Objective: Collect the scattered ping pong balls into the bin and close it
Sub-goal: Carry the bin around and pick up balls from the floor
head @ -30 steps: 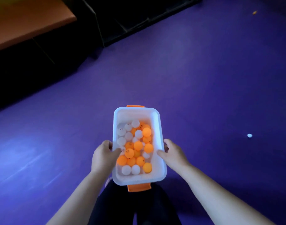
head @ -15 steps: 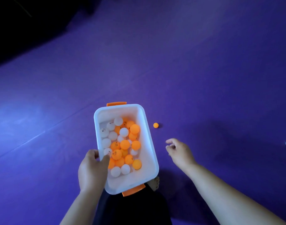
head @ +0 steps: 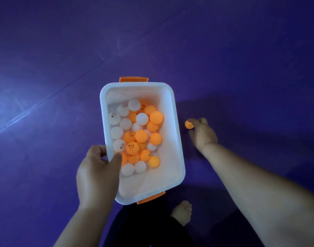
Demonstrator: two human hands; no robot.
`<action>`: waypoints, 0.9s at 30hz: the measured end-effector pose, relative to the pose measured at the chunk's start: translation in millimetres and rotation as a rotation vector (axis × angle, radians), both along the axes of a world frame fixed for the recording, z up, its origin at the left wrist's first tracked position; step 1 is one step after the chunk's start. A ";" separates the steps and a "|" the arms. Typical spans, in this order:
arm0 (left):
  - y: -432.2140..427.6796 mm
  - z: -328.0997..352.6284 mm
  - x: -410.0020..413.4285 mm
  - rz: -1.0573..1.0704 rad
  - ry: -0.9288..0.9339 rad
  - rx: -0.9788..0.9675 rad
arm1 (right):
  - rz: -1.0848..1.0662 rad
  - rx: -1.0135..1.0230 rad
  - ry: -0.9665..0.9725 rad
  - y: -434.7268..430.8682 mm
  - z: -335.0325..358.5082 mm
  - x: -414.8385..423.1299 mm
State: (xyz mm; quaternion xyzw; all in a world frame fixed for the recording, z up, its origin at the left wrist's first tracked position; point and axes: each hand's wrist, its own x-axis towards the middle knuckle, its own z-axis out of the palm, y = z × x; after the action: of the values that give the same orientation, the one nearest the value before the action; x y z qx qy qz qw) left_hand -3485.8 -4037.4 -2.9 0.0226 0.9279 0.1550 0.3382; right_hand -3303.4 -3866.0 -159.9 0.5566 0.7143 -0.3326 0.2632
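One orange ball (head: 188,125) pinched in right hand (head: 203,134); left hand (head: 97,173) grips bin (head: 168,143) rim; bare foot (head: 182,212) nearby.

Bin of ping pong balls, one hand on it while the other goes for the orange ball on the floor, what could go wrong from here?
The lidless bin is held by the left hand alone, at one long rim; it may tip and spill its balls. The right hand barely reaches the orange ball with its fingers; a nudge could send it rolling across the purple floor.
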 end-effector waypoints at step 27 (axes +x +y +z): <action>153.4 187.5 38.9 -0.361 -0.089 0.178 | -0.298 0.537 0.551 53.7 315.3 59.6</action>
State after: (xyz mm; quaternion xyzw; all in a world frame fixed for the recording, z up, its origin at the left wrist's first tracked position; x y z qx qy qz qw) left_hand -3446.9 -3884.0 184.5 0.2116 0.8756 0.1743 0.3978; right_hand -3243.8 -3812.3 155.4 0.5929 0.7311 -0.3054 -0.1438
